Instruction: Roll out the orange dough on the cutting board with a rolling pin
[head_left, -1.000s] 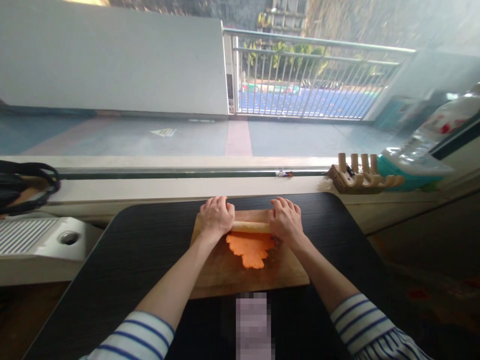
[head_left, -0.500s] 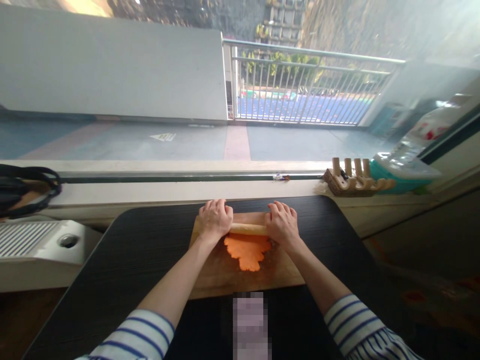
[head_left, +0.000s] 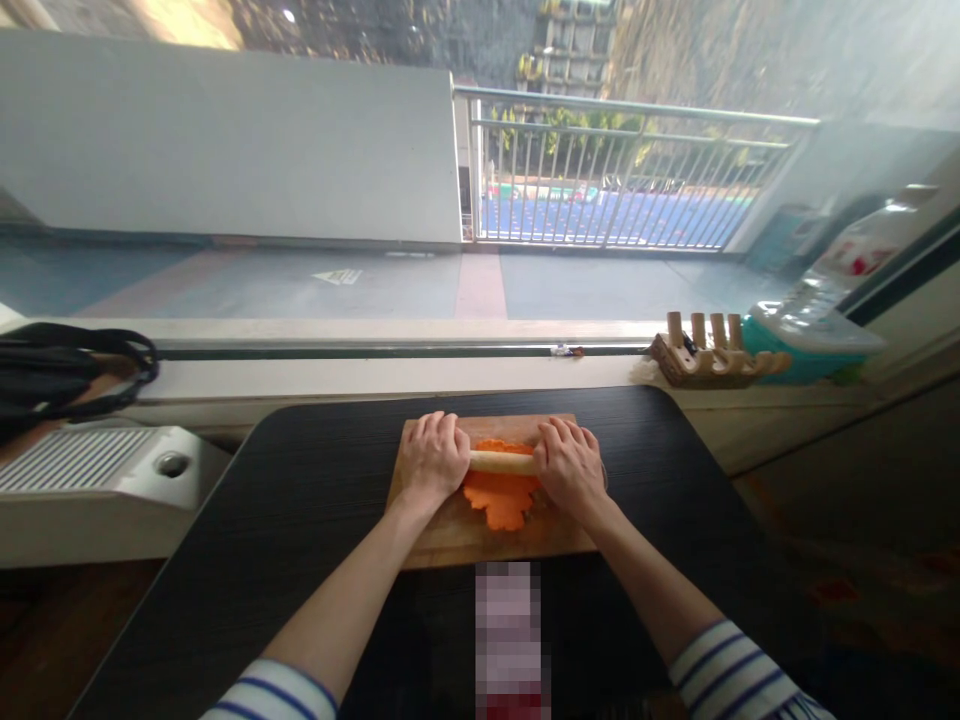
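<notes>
A pale wooden rolling pin (head_left: 502,462) lies crosswise on a flattened orange sheet of dough or clay (head_left: 501,497) with a ragged edge. My left hand (head_left: 436,455) is closed around the pin's left end, and my right hand (head_left: 568,458) grips its right end. Orange material shows on both the far and the near side of the pin. Beneath it all is a wooden board (head_left: 442,540), resting on a black table (head_left: 300,500). The ends of the pin are hidden under my hands.
On the windowsill at the right are a wooden rack with pegs (head_left: 705,360), a teal box (head_left: 802,345) and a clear plastic bottle (head_left: 847,260). A black bag with straps (head_left: 67,375) sits at the left, above a white slatted unit (head_left: 112,495). The window stands behind the table.
The rolling pin has come nearer to me across the orange sheet, and orange now shows beyond it. Both hands still hold its ends. The view has shifted slightly.
</notes>
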